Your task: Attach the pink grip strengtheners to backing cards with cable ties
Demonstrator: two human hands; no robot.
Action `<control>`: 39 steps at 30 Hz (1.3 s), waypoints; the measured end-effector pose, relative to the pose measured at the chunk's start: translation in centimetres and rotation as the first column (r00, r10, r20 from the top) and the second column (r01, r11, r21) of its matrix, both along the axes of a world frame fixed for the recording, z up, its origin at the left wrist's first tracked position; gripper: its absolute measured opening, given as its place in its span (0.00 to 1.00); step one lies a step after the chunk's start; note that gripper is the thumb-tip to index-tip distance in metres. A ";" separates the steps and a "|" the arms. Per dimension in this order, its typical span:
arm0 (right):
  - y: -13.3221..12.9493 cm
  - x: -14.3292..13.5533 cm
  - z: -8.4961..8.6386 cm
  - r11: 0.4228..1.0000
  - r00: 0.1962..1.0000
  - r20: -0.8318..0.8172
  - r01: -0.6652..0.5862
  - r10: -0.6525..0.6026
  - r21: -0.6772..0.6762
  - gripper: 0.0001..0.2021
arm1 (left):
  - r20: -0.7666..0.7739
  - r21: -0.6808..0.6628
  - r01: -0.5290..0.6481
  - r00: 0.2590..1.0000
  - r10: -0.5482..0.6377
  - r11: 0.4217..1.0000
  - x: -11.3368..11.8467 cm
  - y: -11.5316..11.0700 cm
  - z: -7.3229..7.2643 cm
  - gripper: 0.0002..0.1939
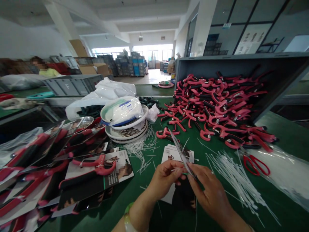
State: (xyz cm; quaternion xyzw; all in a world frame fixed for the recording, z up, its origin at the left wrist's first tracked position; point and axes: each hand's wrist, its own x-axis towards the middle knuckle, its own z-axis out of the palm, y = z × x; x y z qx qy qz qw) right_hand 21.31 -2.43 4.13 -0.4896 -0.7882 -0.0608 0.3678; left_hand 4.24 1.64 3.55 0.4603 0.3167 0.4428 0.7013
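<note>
My right hand (210, 187) is closed on a printed card (180, 149), held up nearly edge-on. My left hand (164, 178) pinches a thin white cable tie (175, 169) against the near side of that card; the fingertips partly hide it. Under both hands lies a small stack of white and black cards (166, 156). Several loose cable ties (235, 180) lie fanned to the right of my right hand. Ahead of my hands is a red hand grip trainer (166, 132) with a metal spring. Another hand grip trainer (101, 166) is fastened on a card at the left.
A tipped grey crate (241, 58) spills red and black hand grips at the back right. Red-handled scissors (256, 164) lie by a clear plastic bag (285, 170). Stacked round trays (145, 112) hold springs and a bag. Carded grips pile up left. A person (47, 69) is far left.
</note>
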 end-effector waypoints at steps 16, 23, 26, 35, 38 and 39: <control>-0.3 0.8 -0.6 0.986 0.978 -0.186 0.069 -0.097 -0.153 0.16 | 0.042 -0.050 -0.026 0.999 0.029 0.998 2.4 0.4 0.8 0.22; -0.3 0.8 -0.5 0.985 0.973 -0.202 0.084 -0.115 -0.154 0.16 | 0.017 -0.133 0.030 0.999 -0.028 0.991 2.0 0.4 1.3 0.20; -0.2 0.8 -0.9 0.990 0.983 -0.167 0.062 -0.083 -0.126 0.16 | 0.023 -0.140 0.031 0.999 -0.028 0.990 1.9 0.4 1.4 0.21; -0.4 0.8 -2.1 0.999 1.000 0.025 -0.018 0.017 0.039 0.15 | 0.023 -0.126 -0.014 1.000 0.017 0.992 1.3 0.8 1.1 0.23; -0.2 0.5 -2.1 0.996 0.994 0.089 -0.065 0.059 0.059 0.15 | 0.066 -0.091 -0.110 0.991 0.116 0.990 1.3 0.6 0.5 0.24; -0.2 0.3 -2.1 0.995 0.992 0.106 -0.079 0.073 0.055 0.15 | 0.089 -0.078 -0.144 0.985 0.150 0.987 1.2 0.5 0.4 0.24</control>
